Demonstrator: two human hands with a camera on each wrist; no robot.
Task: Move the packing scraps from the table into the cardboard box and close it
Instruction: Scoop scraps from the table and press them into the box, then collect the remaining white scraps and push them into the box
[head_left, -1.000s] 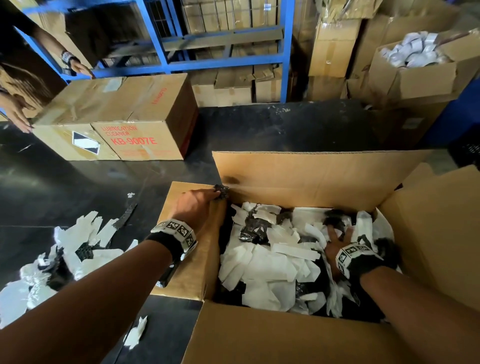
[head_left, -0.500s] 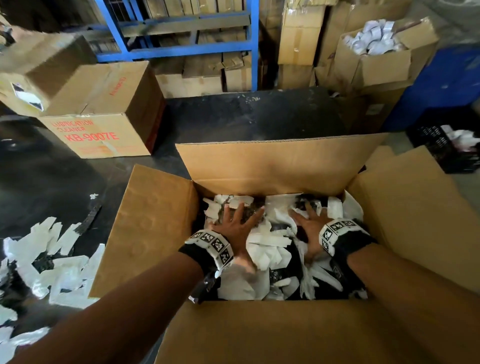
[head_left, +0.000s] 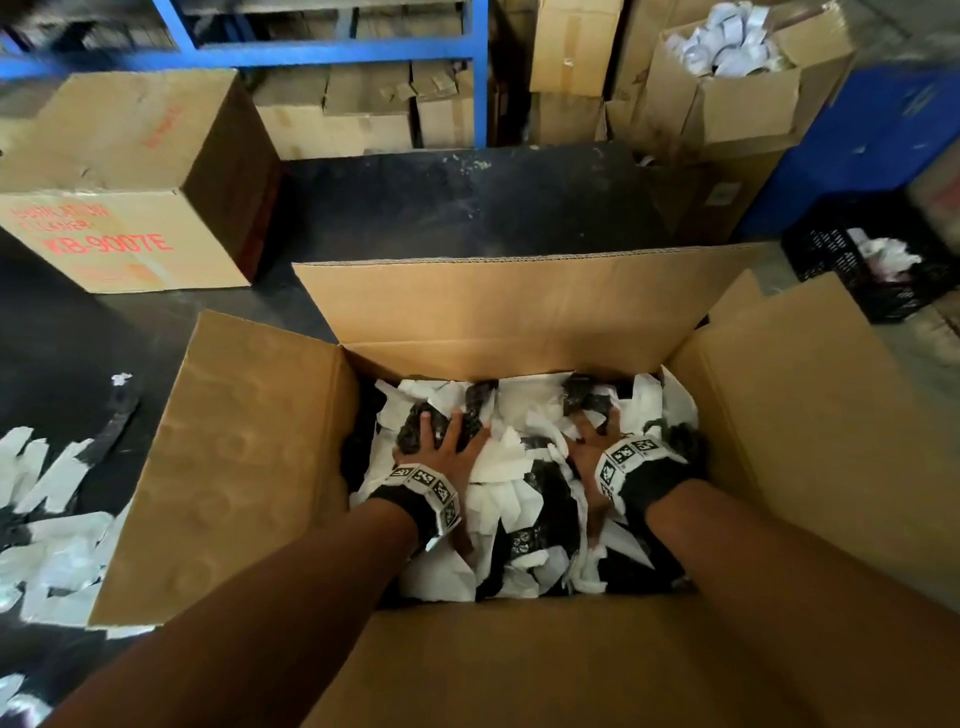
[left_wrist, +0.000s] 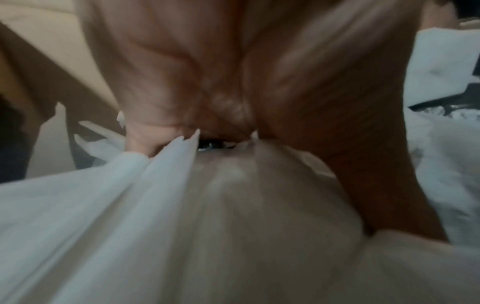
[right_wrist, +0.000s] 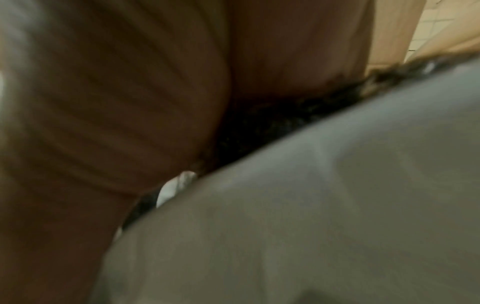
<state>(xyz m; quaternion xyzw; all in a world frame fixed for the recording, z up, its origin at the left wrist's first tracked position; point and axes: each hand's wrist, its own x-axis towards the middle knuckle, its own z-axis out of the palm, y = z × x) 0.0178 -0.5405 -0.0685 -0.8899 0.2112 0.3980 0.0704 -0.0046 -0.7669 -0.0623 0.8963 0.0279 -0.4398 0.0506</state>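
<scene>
An open cardboard box (head_left: 519, 312) stands in front of me with all its flaps up. Inside lies a heap of white and black packing scraps (head_left: 519, 499). My left hand (head_left: 441, 441) presses flat on the scraps at the left of the heap, fingers spread. My right hand (head_left: 592, 441) presses flat on them at the right, fingers spread too. More white scraps (head_left: 47, 499) lie on the black table (head_left: 467, 197) left of the box. In the left wrist view the palm (left_wrist: 233, 72) lies on white paper (left_wrist: 182, 216); in the right wrist view the palm (right_wrist: 116, 102) bears on blurred scraps (right_wrist: 311, 205).
A closed box printed KB-9007E (head_left: 119, 182) sits at the table's far left. Beyond the table stand a blue rack (head_left: 332, 52), stacked cartons and an open box of white scraps (head_left: 727, 78). A black crate (head_left: 872, 260) sits at the right.
My left hand left the box's left flap and went into the box. Both hands now press flat on the scraps, deeper than before. The view has swung right.
</scene>
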